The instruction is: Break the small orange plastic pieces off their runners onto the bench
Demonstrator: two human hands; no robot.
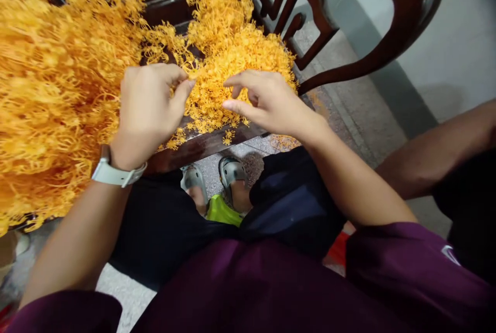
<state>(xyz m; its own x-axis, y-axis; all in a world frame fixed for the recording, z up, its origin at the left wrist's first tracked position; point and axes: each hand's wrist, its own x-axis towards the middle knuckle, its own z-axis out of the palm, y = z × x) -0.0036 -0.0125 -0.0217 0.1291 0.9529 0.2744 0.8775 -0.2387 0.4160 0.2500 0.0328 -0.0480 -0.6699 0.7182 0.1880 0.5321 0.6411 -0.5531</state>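
My left hand (149,103), with a pale watch on its wrist, is closed in a pinch. Its thumb and forefinger meet in front of the orange pieces, and whatever they hold is too small to make out. To its right, my right hand (269,97) has thumb and forefinger apart, the other fingers loosely curled, and nothing visible between them. Behind both hands lies a heap of small orange plastic flower-like pieces (240,56) with thin curled strands. A larger mass of connected orange pieces (58,79) rises at the left, beside my left hand.
The pieces lie on a dark wooden bench (194,148) with a carved armrest (372,66) at the right. Loose pieces are scattered on the floor near its leg. Below are my sandalled feet and a lime-green object (223,211). Another person's limb (442,147) is close at the right.
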